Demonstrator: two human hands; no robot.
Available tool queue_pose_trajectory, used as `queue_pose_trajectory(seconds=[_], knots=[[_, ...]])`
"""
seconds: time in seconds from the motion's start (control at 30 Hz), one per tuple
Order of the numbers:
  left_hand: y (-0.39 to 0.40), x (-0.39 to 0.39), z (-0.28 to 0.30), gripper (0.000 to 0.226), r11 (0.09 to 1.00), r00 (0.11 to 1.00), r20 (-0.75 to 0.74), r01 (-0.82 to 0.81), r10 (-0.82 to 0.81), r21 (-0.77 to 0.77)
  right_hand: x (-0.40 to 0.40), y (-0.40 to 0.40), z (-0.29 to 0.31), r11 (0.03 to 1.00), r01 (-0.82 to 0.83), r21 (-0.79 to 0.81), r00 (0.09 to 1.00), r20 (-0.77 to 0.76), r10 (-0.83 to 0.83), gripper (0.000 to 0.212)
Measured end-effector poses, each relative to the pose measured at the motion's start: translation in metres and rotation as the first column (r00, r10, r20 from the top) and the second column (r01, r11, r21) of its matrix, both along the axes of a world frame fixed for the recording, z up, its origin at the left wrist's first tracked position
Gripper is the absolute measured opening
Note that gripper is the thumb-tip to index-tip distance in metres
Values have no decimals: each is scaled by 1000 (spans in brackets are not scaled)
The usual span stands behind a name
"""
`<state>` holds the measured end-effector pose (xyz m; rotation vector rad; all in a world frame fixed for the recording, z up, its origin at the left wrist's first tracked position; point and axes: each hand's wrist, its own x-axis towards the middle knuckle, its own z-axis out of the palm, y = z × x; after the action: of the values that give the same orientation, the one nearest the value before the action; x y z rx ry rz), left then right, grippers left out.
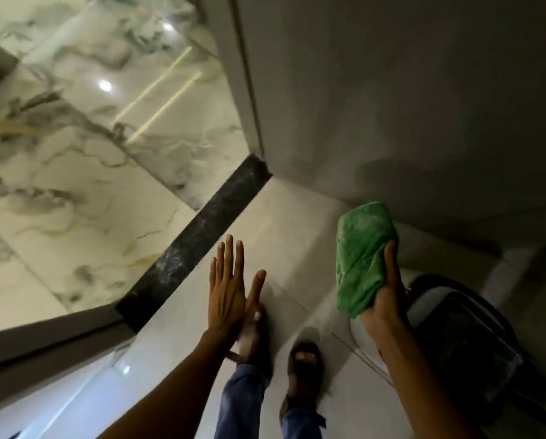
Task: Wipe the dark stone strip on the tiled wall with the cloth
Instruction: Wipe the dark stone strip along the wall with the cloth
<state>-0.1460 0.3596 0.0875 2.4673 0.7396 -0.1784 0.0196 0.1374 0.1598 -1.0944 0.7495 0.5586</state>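
Right hand (384,299) clutching bunched green cloth (362,258), well clear of dark stone strip (198,239). Strip up-left of cloth, long axis diagonal, lower-left to upper-right. Left hand (230,289) flat, fingers spread, empty, just beside strip, nearer. Wipe likely needs leftward reach across.

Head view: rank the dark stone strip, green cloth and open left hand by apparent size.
1. dark stone strip, longest.
2 and 3. green cloth and left hand look alike; nearness to the camera makes ranking unsure.
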Motion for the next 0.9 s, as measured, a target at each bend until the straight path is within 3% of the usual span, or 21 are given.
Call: queue_pose_trajectory(seconds=[0.13, 0.23, 0.43, 0.53, 0.67, 0.77, 0.9], knots=[[51, -63, -9, 92, 981, 982, 4, -191, 191, 27, -15, 74, -23, 976, -197, -97, 977, 64, 203, 61], [83, -111, -23, 93, 951, 952, 23, -306, 305, 43, -40, 138, -45, 912, -297, -284, 927, 144, 347, 55], [124, -187, -95, 95, 899, 900, -5, -435, 436, 53, -97, 239, -118, 762, -386, -521, 779, 258, 571, 53], [135, -212, -147, 98, 866, 866, -17, -499, 500, 40, -114, 282, -169, 670, -390, -631, 655, 321, 684, 48], [147, -232, -219, 96, 829, 830, -6, -558, 558, 43, -128, 331, -232, 519, -336, -786, 414, 372, 831, 48], [152, -241, -276, 95, 806, 807, -2, -589, 590, 57, -135, 355, -291, 417, -244, -876, 92, 407, 909, 51], [155, -250, -349, 95, 790, 795, -5, -602, 606, 116, -149, 386, -385, 206, -278, -938, -313, 291, 904, 56]])
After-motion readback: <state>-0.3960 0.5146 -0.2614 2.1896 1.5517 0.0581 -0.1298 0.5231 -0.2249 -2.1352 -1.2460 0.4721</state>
